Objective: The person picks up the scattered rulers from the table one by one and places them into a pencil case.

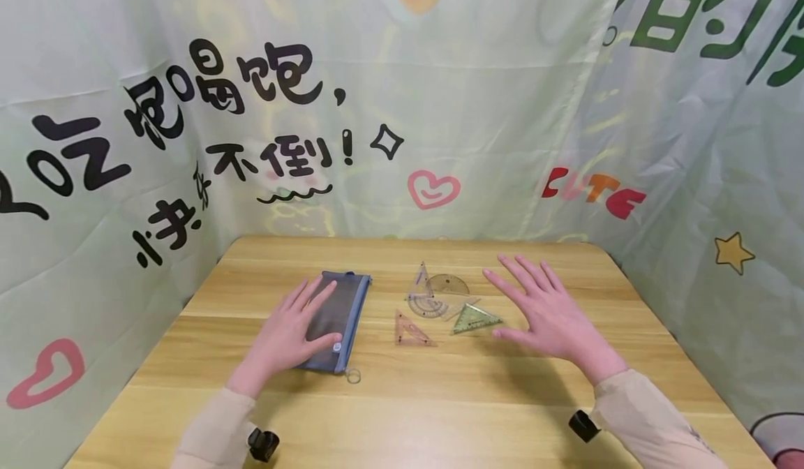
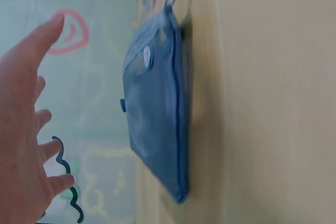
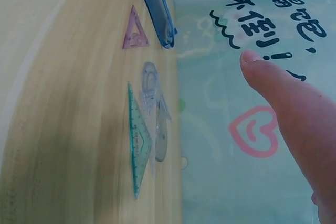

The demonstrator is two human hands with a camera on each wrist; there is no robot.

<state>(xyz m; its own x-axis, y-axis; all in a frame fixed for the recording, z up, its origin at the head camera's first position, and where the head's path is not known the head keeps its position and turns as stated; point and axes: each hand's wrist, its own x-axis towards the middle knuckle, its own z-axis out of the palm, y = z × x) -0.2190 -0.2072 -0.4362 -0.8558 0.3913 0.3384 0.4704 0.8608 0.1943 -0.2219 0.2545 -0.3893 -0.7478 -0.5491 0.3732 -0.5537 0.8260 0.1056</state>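
Note:
My left hand (image 1: 285,333) hovers over a blue zippered mesh pencil pouch (image 1: 352,322), fingers spread and holding nothing. The pouch lies on the table, with a ring (image 1: 354,376) at its near corner. My right hand (image 1: 549,308) is spread in the air to the right of several clear drawing tools. Nearest to it is a green set square (image 1: 476,319). A pink set square (image 1: 411,331) lies closer to the pouch. Behind them a clear set square (image 1: 419,280), a clear protractor (image 1: 427,306) and a greyish protractor (image 1: 449,284) lie close together, partly overlapping.
The wooden table (image 1: 427,420) has rounded far corners. Behind it and along both sides hangs a pale printed cloth (image 1: 490,106) with writing and hearts. A small black device (image 1: 264,444) sits at the left wrist, another black device (image 1: 584,426) at the right.

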